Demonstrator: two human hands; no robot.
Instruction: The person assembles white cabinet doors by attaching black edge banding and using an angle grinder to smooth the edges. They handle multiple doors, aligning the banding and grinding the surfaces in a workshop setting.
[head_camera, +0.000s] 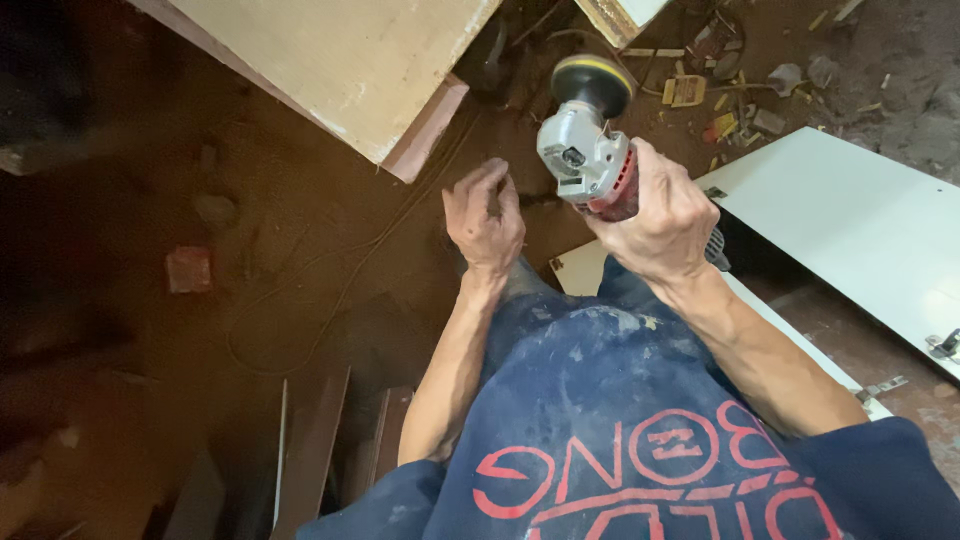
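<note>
Head view looks straight down at a dirt floor (300, 250) strewn with wood offcuts and scraps. Largest of what lies there is a pale wooden board (340, 60) at the top, tilted across the corner, and a white panel (860, 220) with small metal hinges along its edge, lying to the person's right. A thin cable (350, 270) snakes over the dirt between them.

Smaller and nearer, the right hand (665, 215) is wrapped fully round the body of a grinder (590, 150), fingers closed tight on the red-and-grey housing, with the round black pad pointing up and away from the body. The left hand (485, 215) is loosely curled, fingers half bent, and holds nothing that can be made out; it hovers just beside the tool's head, apart from it.

By the look of it, the tool is being readied in the air, not yet put to any surface: it is held above the gap between board and panel, touching neither. A sensible next move would call for the free hand to steady the head or side of the tool before the pad meets the work, keeping the cable out from under it.
</note>
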